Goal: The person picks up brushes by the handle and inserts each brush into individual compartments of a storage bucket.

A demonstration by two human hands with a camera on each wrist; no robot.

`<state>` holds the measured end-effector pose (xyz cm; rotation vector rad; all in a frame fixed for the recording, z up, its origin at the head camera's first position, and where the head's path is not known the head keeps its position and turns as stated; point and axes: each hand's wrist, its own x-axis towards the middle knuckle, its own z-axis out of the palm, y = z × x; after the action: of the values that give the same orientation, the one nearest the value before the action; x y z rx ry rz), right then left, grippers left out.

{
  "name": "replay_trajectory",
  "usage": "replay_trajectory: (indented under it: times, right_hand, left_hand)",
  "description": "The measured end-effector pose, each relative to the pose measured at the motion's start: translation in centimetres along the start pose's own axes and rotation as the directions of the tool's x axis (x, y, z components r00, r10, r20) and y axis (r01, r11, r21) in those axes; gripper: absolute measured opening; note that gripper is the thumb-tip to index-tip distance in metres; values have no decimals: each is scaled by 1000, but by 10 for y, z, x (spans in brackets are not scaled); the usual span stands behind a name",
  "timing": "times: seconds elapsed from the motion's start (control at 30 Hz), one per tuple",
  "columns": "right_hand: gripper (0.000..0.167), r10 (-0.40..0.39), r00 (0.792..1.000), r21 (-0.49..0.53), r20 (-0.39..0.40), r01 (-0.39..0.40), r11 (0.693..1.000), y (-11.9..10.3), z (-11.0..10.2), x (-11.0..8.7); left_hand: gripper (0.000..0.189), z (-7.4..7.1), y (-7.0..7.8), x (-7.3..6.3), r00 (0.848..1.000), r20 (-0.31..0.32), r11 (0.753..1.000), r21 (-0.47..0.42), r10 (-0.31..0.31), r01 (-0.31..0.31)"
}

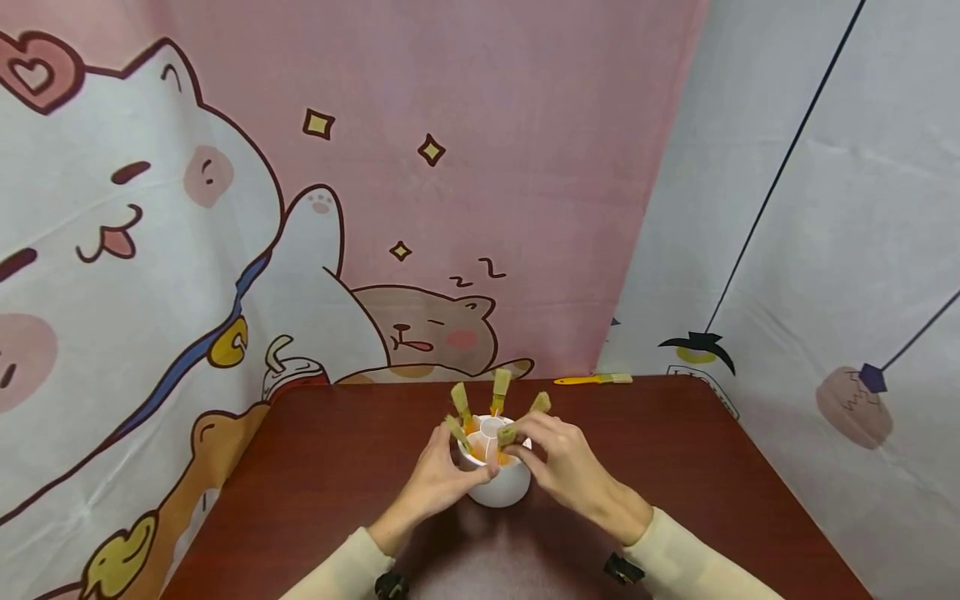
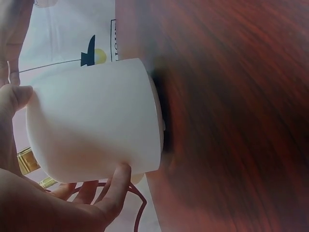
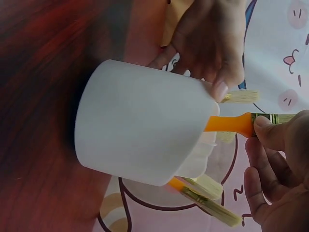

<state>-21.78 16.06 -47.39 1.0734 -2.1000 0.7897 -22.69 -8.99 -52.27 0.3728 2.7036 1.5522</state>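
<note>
A white, compartmented brush holder stands upright on the table. My left hand grips its left side, thumb near the rim and fingers spread round the wall. With thumb and fingers, my right hand pinches the metal band of a paintbrush; its orange handle goes down into the holder, bristles up. Several other paintbrushes stand bristles up in the holder's outer compartments, leaning outward. The lower ends of their handles are hidden inside.
One more paintbrush with a yellow-orange handle lies at the table's far edge, right of the holder. The dark red wooden table meets a cartoon-printed cloth behind and at both sides.
</note>
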Motion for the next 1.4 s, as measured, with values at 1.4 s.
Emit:
replay_trajectory:
  times: [1.4]
  right_hand:
    - [45,22,995,66,102,-28,997,1,13,-13]
  left_hand:
    - [95,-9,-6,4,990,130,966,-259,58,-23]
